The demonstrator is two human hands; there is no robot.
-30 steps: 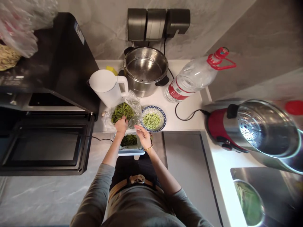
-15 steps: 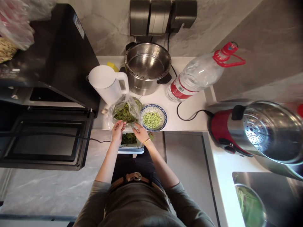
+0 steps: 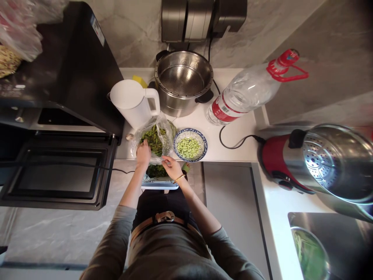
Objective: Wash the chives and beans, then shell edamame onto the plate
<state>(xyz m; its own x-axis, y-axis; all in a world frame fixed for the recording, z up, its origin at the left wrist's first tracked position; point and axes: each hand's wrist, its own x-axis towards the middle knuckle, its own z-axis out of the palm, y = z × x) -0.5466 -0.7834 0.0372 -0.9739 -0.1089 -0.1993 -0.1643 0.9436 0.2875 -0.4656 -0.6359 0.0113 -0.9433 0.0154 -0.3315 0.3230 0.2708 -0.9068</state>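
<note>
A clear plastic bag [image 3: 167,137] lies open on the counter, filled with green bean pods [image 3: 154,140]. My left hand [image 3: 143,153] reaches into its near left side, fingers curled against the pods; what they hold, if anything, is hidden. With thumb and fingers pinched, my right hand [image 3: 172,168] grips the bag's near edge. Right beside the bag, a blue-rimmed patterned bowl [image 3: 175,147] contains shelled green beans [image 3: 189,147]. Below my hands, in front of the counter, a bin [image 3: 160,186] with a light rim and a liner holds dark green scraps [image 3: 157,170].
A white pitcher [image 3: 131,99] and a steel steamer pot [image 3: 180,103] stand behind the bag. Farther right are a large water bottle [image 3: 247,91] and a red-and-steel appliance [image 3: 274,155] with a cord. An open oven door [image 3: 58,171] juts out at left.
My left hand came out of the bag, fingers pinched at its near edge, then went back among the pods. My right hand moved from open beside the bag to pinching its edge.
</note>
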